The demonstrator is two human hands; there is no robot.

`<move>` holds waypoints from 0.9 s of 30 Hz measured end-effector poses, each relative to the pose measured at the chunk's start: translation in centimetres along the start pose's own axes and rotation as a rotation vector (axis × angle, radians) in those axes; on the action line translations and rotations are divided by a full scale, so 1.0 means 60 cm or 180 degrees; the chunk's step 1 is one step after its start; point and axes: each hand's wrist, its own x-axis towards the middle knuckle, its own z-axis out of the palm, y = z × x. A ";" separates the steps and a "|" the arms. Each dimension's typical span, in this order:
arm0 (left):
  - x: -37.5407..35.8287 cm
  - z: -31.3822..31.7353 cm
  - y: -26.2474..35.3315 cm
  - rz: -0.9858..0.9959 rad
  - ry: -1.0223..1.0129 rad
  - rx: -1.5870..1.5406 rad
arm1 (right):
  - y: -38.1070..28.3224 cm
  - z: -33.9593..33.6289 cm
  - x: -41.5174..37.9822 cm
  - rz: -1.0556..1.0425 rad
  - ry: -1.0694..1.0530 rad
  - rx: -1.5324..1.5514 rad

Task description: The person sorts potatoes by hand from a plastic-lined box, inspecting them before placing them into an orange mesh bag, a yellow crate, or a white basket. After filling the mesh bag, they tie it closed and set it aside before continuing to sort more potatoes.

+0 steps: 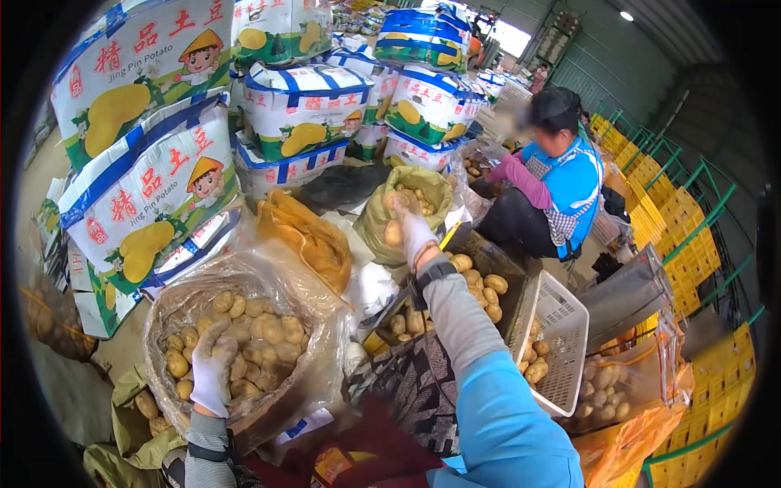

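My left hand (214, 368), in a white glove, rests at the left side of a potato heap (264, 329) inside a clear plastic liner (167, 313). Its fingers are slightly apart and touch the potatoes; no potato shows plainly gripped. Over the mouth of a green sack (384, 213) is my right hand (416, 232), also gloved and blurred. It is closed around a potato (394, 233) at its fingers. More potatoes (421, 202) lie inside that sack. Below my right forearm, a dark crate holds large potatoes (494, 285).
A white plastic basket (561, 325) with several potatoes stands right of the crate. An orange mesh sack (305, 236) lies between liner and green sack. Printed potato boxes (154, 195) are stacked left and behind. A co-worker (561, 175) crouches at right, near yellow crates (683, 215).
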 end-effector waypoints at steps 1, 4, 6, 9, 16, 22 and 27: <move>0.000 0.003 0.004 0.0119 0.0024 -0.0053 | 0.000 0.001 0.000 -0.0063 0.0067 -0.0257; 0.021 -0.015 -0.036 -0.0062 0.0079 -0.0943 | 0.025 0.092 -0.104 -0.0145 -0.0912 -0.0996; 0.035 -0.027 -0.054 -0.0626 0.0054 -0.1706 | 0.107 0.152 -0.194 -0.0476 -0.2378 -0.1753; 0.007 0.024 -0.034 -0.0007 -0.0352 -0.1480 | 0.179 0.241 -0.347 -0.1386 -0.2810 -0.3498; 0.021 0.004 -0.023 -0.0239 -0.1271 -0.1467 | 0.122 0.172 -0.327 0.0802 -0.2201 -0.0243; 0.074 -0.071 -0.123 -0.0629 -0.1243 -0.1180 | -0.186 -0.145 -0.420 -0.1540 -0.0298 0.0409; 0.039 -0.047 -0.150 -0.1396 -0.0247 -0.0007 | -0.396 -0.383 -0.593 -0.4546 0.1583 -0.1147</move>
